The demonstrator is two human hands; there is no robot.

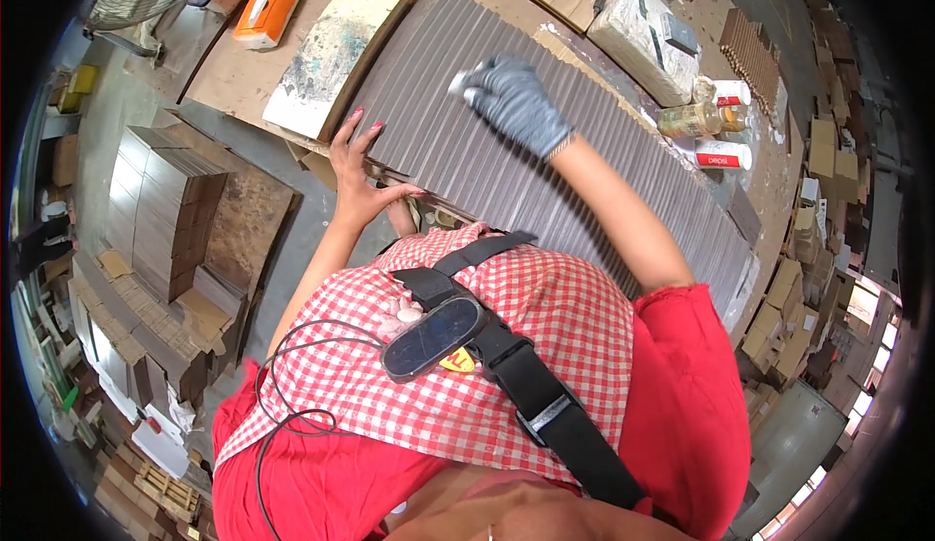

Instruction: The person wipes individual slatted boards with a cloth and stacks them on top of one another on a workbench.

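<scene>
Grey-gloved right hand (521,108) over tight-packed grey-brown strips (429,132) — bare left hand (355,176) at their near left corner.
Right fingers curled, pinching a small white piece (458,84) near mid-row; contact with strips unclear. Left hand spread, nothing clasped — fingertips by the left edge, thumb apart along the near side. Strips lie on the table (234,78), between a stained white block (336,54) and some bottles (687,120); orange container (266,17) beyond the block.
</scene>
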